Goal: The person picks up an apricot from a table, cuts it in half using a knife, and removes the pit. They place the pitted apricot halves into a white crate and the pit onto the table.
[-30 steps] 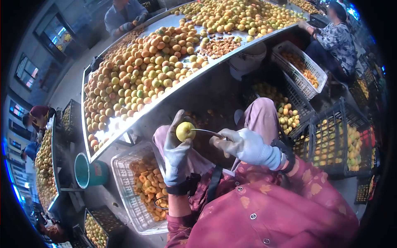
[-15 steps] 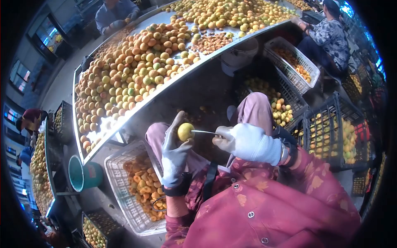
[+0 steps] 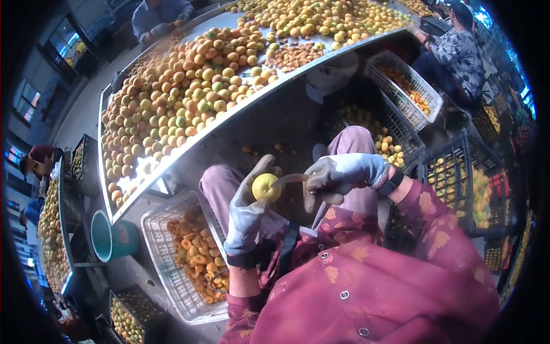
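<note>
My left hand (image 3: 243, 221), in a pale glove with a dark, stained palm and fingers, grips a yellow-green apricot (image 3: 264, 188) between thumb and fingers. A small knife (image 3: 292, 178) is in my right hand (image 3: 346, 175), also gloved, its thin blade against the right side of the fruit. The fingers hide the knife's handle. Both hands are above my knees. Beside my left leg, a white plastic crate (image 3: 164, 279) holds halved orange apricots (image 3: 197, 252).
A metal-edged table (image 3: 192, 150) heaped with apricots (image 3: 172, 117) stands ahead. Dark crates of fruit (image 3: 458, 178) are at right, with another white crate (image 3: 421, 112) beyond. A teal bucket (image 3: 125, 241) stands left. Other people sit at the far right (image 3: 458, 60) and behind the table (image 3: 160, 17).
My right hand has rolled over so its stained finger side shows, and the blade has turned against the apricot. The left hand and apricot have shifted slightly right and down.
</note>
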Demonstrator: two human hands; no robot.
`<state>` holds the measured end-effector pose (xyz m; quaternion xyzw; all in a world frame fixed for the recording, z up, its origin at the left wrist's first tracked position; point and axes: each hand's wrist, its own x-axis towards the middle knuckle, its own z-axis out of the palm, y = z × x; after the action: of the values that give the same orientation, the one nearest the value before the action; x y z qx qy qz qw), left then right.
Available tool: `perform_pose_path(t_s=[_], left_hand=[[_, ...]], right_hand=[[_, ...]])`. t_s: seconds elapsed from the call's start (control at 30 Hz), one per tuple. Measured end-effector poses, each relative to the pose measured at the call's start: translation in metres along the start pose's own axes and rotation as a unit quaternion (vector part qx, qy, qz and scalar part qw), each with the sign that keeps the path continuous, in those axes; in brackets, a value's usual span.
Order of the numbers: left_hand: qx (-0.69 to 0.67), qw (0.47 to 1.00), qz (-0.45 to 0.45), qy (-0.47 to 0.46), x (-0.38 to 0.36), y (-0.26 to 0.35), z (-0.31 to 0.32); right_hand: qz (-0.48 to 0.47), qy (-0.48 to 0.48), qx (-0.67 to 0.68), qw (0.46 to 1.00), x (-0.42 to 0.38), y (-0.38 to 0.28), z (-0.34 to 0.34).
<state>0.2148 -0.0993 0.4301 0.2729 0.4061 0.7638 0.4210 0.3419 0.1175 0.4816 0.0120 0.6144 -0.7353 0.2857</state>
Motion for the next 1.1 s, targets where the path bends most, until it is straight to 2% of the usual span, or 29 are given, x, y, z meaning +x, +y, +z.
perform_pose_path(t_s=[0.07, 0.13, 0.2, 0.27, 0.33, 0.37, 0.4, 0.47, 0.5, 0.53, 0.6, 0.67, 0.73, 0.77, 0.8, 0.83, 0.87, 0.9, 0.93, 0.97, 1.03, 1.1], left_hand=[[-0.002, 1.0, 0.007, 0.014, -0.002, -0.002, -0.001], [-0.004, 1.0, 0.01, 0.021, -0.002, -0.003, 0.0], [0.008, 0.999, 0.025, 0.029, -0.001, -0.003, -0.001], [0.02, 0.999, 0.011, 0.028, -0.002, -0.002, -0.003], [0.011, 0.998, 0.038, 0.041, -0.002, -0.003, -0.002], [0.011, 0.998, 0.038, 0.042, -0.002, -0.006, -0.001], [0.007, 0.996, 0.054, 0.068, -0.001, -0.011, 0.0], [0.003, 0.993, 0.07, 0.093, 0.0, -0.016, -0.001], [0.016, 0.992, 0.08, 0.092, 0.0, -0.018, -0.002], [0.03, 0.991, 0.09, 0.091, -0.001, -0.018, -0.002], [0.011, 0.992, 0.081, 0.099, -0.004, -0.014, -0.004], [-0.01, 0.992, 0.069, 0.105, -0.006, -0.01, 0.002], [-0.002, 0.983, 0.083, 0.164, -0.007, -0.002, 0.022], [-0.007, 0.987, 0.065, 0.148, -0.01, 0.002, 0.024], [-0.007, 0.987, 0.064, 0.148, -0.01, 0.001, 0.02], [-0.017, 0.991, 0.056, 0.117, -0.01, -0.001, 0.013], [-0.027, 0.995, 0.048, 0.086, -0.009, -0.004, 0.009], [-0.027, 0.995, 0.048, 0.087, -0.009, -0.007, 0.01], [0.009, 0.99, 0.056, 0.127, -0.007, -0.011, 0.011], [0.045, 0.983, 0.063, 0.168, -0.006, -0.013, 0.012], [0.028, 0.985, 0.053, 0.164, -0.011, -0.009, 0.017], [0.011, 0.986, 0.042, 0.16, -0.014, -0.007, 0.02]], right_hand=[[0.045, 0.062, -0.034, 0.996, -0.008, -0.01, 0.01], [0.029, 0.066, -0.025, 0.997, -0.01, -0.011, 0.015], [0.051, 0.164, -0.071, 0.983, -0.009, -0.018, 0.024], [0.024, 0.194, -0.118, 0.974, -0.002, -0.007, 0.023], [0.018, 0.376, -0.277, 0.884, 0.002, -0.011, 0.041], [-0.101, 0.4, -0.455, 0.789, 0.002, -0.003, 0.047], [-0.102, 0.4, -0.456, 0.789, 0.006, 0.004, 0.051], [-0.202, 0.47, -0.581, 0.634, 0.015, 0.022, 0.057], [-0.174, 0.429, -0.655, 0.597, 0.016, 0.03, 0.059], [-0.196, 0.429, -0.668, 0.575, 0.016, 0.035, 0.063], [-0.173, 0.407, -0.608, 0.659, 0.005, 0.034, 0.077], [-0.19, 0.359, -0.57, 0.715, -0.004, 0.042, 0.08], [-0.219, 0.37, -0.573, 0.698, -0.007, 0.045, 0.073], [-0.217, 0.37, -0.573, 0.698, -0.008, 0.042, 0.073], [-0.169, 0.397, -0.388, 0.815, -0.009, 0.036, 0.074], [-0.113, 0.403, -0.184, 0.89, -0.009, 0.029, 0.076], [-0.113, 0.402, -0.184, 0.89, -0.009, 0.022, 0.078], [-0.062, 0.394, -0.146, 0.905, -0.01, 0.015, 0.081], [-0.009, 0.385, -0.109, 0.917, -0.008, 0.011, 0.082], [-0.008, 0.384, -0.108, 0.917, -0.007, 0.011, 0.082], [0.011, 0.361, -0.065, 0.93, -0.003, 0.01, 0.082], [0.028, 0.36, -0.083, 0.929, 0.003, 0.005, 0.085]])
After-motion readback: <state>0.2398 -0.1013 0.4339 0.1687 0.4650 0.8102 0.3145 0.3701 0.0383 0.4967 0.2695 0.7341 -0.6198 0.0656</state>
